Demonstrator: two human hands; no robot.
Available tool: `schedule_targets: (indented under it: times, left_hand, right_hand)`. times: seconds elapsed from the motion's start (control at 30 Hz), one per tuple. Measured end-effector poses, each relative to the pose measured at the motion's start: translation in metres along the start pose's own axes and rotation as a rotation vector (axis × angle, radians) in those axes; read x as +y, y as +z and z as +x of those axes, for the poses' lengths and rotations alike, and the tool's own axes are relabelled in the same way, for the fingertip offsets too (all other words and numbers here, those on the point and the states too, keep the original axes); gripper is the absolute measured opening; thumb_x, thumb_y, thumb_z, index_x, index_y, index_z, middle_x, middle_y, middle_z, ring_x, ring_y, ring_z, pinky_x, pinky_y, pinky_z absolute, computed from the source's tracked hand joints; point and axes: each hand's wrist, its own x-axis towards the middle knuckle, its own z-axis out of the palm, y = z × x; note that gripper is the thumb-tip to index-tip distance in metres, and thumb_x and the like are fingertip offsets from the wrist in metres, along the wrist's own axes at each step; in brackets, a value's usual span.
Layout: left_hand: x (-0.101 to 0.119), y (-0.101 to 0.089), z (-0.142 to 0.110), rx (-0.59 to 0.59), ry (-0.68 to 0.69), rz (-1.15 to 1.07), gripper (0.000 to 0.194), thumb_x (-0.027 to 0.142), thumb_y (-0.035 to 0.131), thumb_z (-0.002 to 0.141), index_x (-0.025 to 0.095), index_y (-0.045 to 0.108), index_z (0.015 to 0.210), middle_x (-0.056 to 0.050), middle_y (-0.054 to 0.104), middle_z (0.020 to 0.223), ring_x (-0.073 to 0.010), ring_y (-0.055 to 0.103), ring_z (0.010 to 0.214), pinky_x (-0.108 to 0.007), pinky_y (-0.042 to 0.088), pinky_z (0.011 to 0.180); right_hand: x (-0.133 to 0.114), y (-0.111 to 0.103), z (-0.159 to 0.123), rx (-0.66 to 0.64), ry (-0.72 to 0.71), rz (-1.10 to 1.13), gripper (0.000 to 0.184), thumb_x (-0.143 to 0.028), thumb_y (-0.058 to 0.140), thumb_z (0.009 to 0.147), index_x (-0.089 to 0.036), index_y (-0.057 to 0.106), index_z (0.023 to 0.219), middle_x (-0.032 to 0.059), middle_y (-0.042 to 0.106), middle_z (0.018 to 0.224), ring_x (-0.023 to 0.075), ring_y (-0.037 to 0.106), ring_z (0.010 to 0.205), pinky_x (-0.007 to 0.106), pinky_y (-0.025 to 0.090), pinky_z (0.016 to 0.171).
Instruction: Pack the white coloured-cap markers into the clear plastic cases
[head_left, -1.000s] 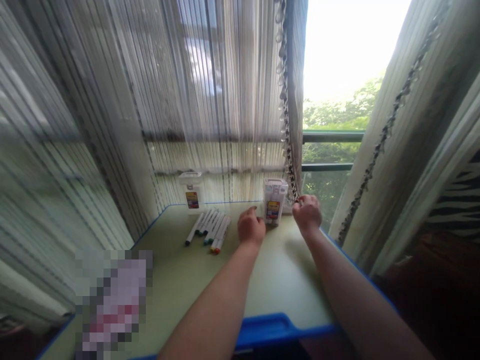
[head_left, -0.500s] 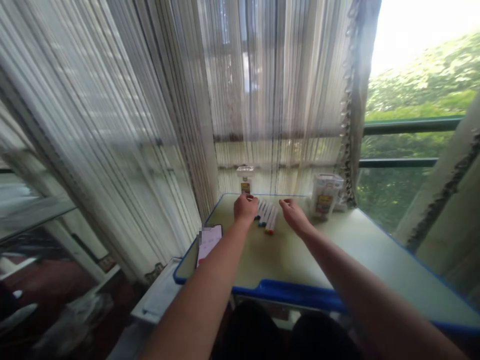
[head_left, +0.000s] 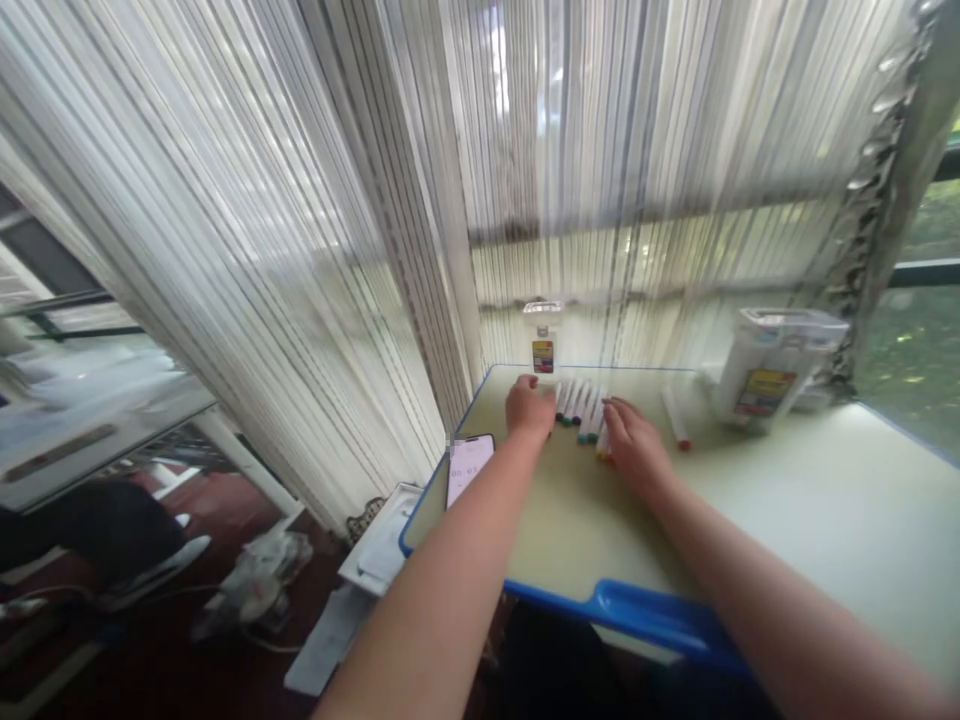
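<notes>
Head view: felt-tip markers (head_left: 581, 413) are laid side by side at centre on a desk (head_left: 570, 530), within easy reach. The left hand (head_left: 529, 408) is curled at their left end, the right hand (head_left: 636, 448) half open at their right; any grip cannot be told. 1 loose marker (head_left: 675, 415) is left beside a clear plastic case (head_left: 765, 370), its yellow label unreadable.

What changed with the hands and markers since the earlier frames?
The right hand moved left, away from the clear plastic box, onto the markers. The left hand crossed to their left side. A loose marker now lies near the box. The phone stayed put.
</notes>
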Motion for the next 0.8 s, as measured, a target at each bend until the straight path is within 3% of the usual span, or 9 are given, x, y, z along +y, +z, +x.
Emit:
schedule_targets:
  times: [0.13,0.33,0.5,0.67,0.8]
  left_hand:
    - [0.0,0.01,0.013,0.028,-0.007,0.071,0.048,0.032,0.063,0.074,0.013,0.051,0.116,-0.016,0.062,0.116,-0.0266,0.058,0.107,-0.034,0.044,0.091]
    - [0.005,0.039,0.049,0.14,0.069,0.164,0.092,0.043,0.068,0.069,0.005,0.023,0.139,-0.024,0.045,0.134,-0.031,0.044,0.126,-0.035,0.038,0.101]
    - [0.009,0.06,0.083,0.128,-0.057,0.149,0.114,0.056,0.074,0.057,0.008,0.015,0.142,-0.025,0.04,0.138,-0.0352,0.039,0.129,-0.039,0.037,0.102]
    - [0.009,0.065,0.103,0.066,-0.178,0.058,0.108,0.055,0.073,0.059,0.013,0.015,0.141,-0.021,0.048,0.132,-0.0326,0.051,0.118,-0.038,0.044,0.093]
    - [0.013,0.057,0.105,0.066,-0.151,0.066,0.077,0.043,0.07,0.067,0.019,0.032,0.129,-0.014,0.06,0.116,-0.0263,0.06,0.104,-0.034,0.046,0.086]
  right_hand:
    - [0.0,0.005,0.0,-0.016,0.041,-0.003,0.059,-0.051,0.028,0.088,-0.01,0.064,0.111,0.0182,0.056,0.126,0.0291,0.046,0.124,0.045,0.03,0.108]
    - [-0.004,0.006,0.005,0.01,0.122,0.105,0.066,-0.057,0.024,0.088,-0.009,0.062,0.116,0.0174,0.053,0.131,0.0276,0.042,0.128,0.044,0.027,0.111]
    - [-0.006,0.004,0.006,0.031,0.148,0.195,0.068,-0.058,0.023,0.088,-0.01,0.064,0.112,0.017,0.056,0.127,0.0262,0.044,0.125,0.044,0.029,0.109]
    - [-0.006,0.001,0.009,0.065,0.127,0.181,0.064,-0.057,0.023,0.088,-0.011,0.066,0.104,0.0166,0.06,0.118,0.0259,0.05,0.117,0.044,0.033,0.105]
    - [-0.005,-0.002,0.014,0.085,0.086,0.168,0.058,-0.052,0.025,0.089,-0.013,0.066,0.1,0.0146,0.062,0.11,0.0247,0.053,0.11,0.043,0.036,0.101]
